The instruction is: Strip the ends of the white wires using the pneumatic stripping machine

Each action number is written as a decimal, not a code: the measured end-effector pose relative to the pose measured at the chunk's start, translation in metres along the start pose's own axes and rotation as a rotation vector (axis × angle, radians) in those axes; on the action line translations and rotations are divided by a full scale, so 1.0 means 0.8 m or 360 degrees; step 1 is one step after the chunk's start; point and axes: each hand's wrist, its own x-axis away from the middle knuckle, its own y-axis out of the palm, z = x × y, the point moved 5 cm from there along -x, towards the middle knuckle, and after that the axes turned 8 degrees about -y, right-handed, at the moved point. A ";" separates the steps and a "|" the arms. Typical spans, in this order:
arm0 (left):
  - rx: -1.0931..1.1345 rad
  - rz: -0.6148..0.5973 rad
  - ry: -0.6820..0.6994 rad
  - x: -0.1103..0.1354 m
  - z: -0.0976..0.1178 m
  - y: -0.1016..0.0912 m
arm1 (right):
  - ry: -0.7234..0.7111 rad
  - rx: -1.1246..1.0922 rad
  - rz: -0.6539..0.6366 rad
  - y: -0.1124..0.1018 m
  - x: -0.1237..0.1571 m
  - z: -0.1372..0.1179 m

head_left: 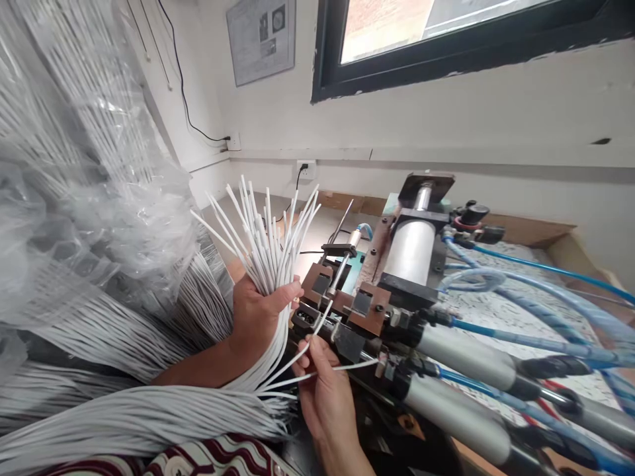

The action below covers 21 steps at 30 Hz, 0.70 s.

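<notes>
My left hand (258, 317) is closed around a thick bundle of white cables (270, 258), whose cut ends fan out above the fist. Between the thumb and fingers of my right hand (325, 393) is a single white cable (322, 319), its tip slanting up over the jaws of a pneumatic machine (364, 304). Whether that tip touches the jaws I cannot tell. A second white cable (358, 364) runs past my right fingers toward the cylinders. The lower lengths of the bundle curve down to my lap.
Long bundles of grey-white cable (114, 330) lie at the left, partly under clear plastic wrap (133, 225). Large air cylinders (466, 357) and blue hoses (536, 304) crowd the right side. Behind the machine are a wall socket (306, 170) and a dark-framed window (327, 73).
</notes>
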 end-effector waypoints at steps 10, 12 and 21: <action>-0.0029 0.0005 0.0101 -0.001 0.002 0.004 | -0.0037 0.0062 0.0096 -0.008 0.007 0.002; -0.0026 0.0013 0.0104 -0.002 0.001 0.006 | 0.0005 0.0025 0.0113 -0.007 0.005 0.002; -0.0035 0.0012 0.0097 -0.003 0.009 0.012 | 0.0121 -0.0150 0.0030 0.003 -0.001 -0.002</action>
